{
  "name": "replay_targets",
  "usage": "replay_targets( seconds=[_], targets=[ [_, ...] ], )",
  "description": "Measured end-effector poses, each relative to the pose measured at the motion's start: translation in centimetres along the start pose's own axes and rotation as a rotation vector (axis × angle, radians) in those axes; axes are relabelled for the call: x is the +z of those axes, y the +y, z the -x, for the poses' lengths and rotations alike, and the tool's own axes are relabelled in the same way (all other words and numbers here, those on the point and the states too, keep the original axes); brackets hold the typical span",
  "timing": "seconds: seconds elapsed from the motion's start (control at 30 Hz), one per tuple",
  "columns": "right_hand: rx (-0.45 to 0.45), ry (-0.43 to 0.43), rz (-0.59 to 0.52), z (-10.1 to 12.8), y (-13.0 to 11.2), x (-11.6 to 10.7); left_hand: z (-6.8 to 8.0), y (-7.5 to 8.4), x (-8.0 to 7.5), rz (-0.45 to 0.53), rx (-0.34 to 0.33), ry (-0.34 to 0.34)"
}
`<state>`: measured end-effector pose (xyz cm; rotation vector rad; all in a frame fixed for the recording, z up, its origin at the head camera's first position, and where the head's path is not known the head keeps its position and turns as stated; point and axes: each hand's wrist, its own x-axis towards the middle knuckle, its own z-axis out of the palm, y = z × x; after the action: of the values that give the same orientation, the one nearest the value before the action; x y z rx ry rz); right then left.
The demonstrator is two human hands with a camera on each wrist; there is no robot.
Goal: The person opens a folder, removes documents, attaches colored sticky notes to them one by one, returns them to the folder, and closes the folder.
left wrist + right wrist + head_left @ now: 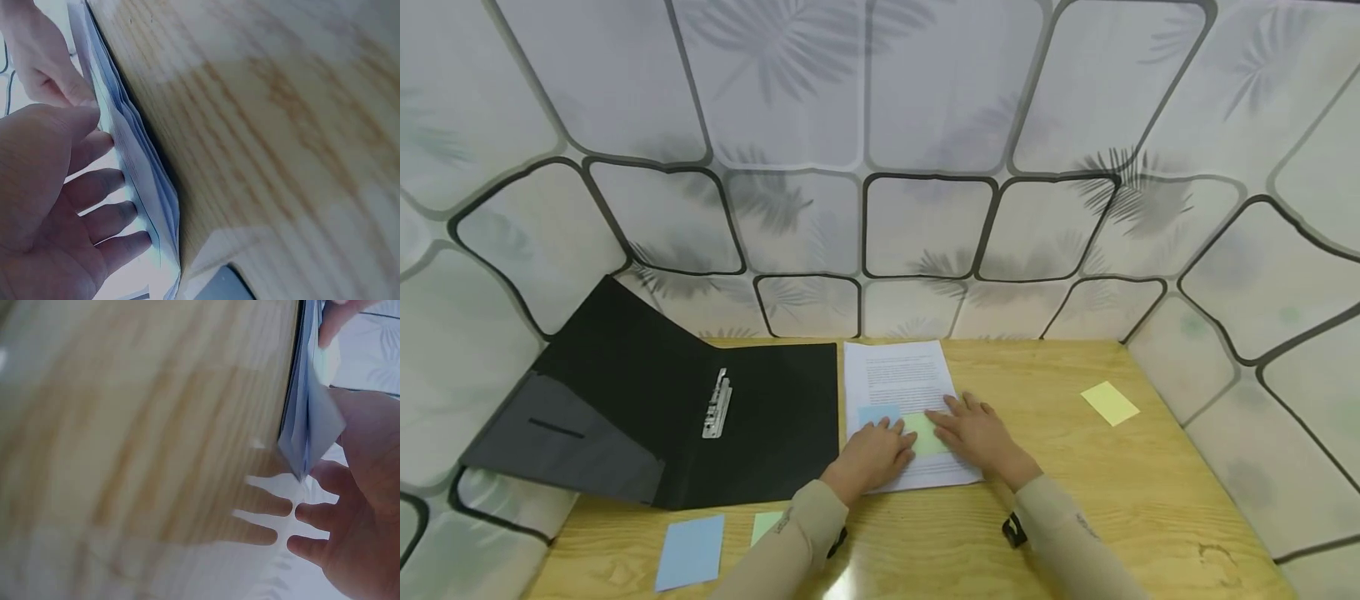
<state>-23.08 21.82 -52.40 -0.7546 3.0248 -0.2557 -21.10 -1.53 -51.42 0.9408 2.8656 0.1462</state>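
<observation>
Both hands flat, fingers straight, side by side on paper stack (pixel 901 408) at desk (pixel 1150 500) centre, right of open black folder (pixel 685 417). Left hand (pixel 871 454) rests on stack below blue note (pixel 878 413); right hand (pixel 979 433) presses green note (pixel 925 433). Neither grips anything.

Judgement: note being stuck to top sheet. To do well: left hand pins stack against sliding; right fingers (pixel 315 512) rub along sticky edge, note kept square and clear of blue note. Stack edges fan loosely (pixel 147 187), so press straight down, no sideways drag.

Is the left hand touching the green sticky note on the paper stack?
Touching. In the head view the left hand fingertips overlap the green sticky note on the paper stack, no gap.
</observation>
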Motion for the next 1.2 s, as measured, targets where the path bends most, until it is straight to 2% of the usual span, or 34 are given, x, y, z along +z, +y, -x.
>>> replay_targets(
  seconds=[0.23, 0.57, 0.7, 0.8, 0.87, 0.97, 1.03, 1.13, 1.2],
  targets=[
    [0.097, -0.010, -0.075, 1.0, 1.5, -0.2, 0.0, 0.0, -0.1, 0.037, -0.023, -0.059],
    [0.092, -0.035, -0.135, 1.0, 1.6, -0.5, 0.7, 0.3, -0.1, 0.038, 0.015, -0.057],
    [0.089, -0.031, -0.148, 0.8, 1.7, -0.4, 1.0, 0.1, -0.1, 0.096, 0.017, -0.047],
    [0.090, -0.042, -0.160, 0.7, 1.9, -0.5, 1.2, 0.0, -0.2, 0.133, 0.044, -0.003],
    [0.087, -0.054, -0.177, 0.6, 2.0, -0.7, 1.4, 0.0, -0.3, 0.124, 0.098, 0.060],
    [0.084, -0.058, -0.247, 0.5, 2.4, -1.1, 1.8, 0.4, -0.3, 0.074, 0.207, 0.205],
    [0.104, -0.040, -0.338, 0.5, 2.7, -1.7, 1.9, 0.6, -0.3, 0.043, 0.262, 0.308],
    [0.156, 0.008, -0.451, 0.6, 3.3, -2.5, 2.2, 0.7, -0.2, 0.068, 0.278, 0.396],
    [0.196, 0.047, -0.468, 0.7, 3.5, -2.9, 2.4, 0.5, -0.4, 0.145, 0.244, 0.417]
  ],
)
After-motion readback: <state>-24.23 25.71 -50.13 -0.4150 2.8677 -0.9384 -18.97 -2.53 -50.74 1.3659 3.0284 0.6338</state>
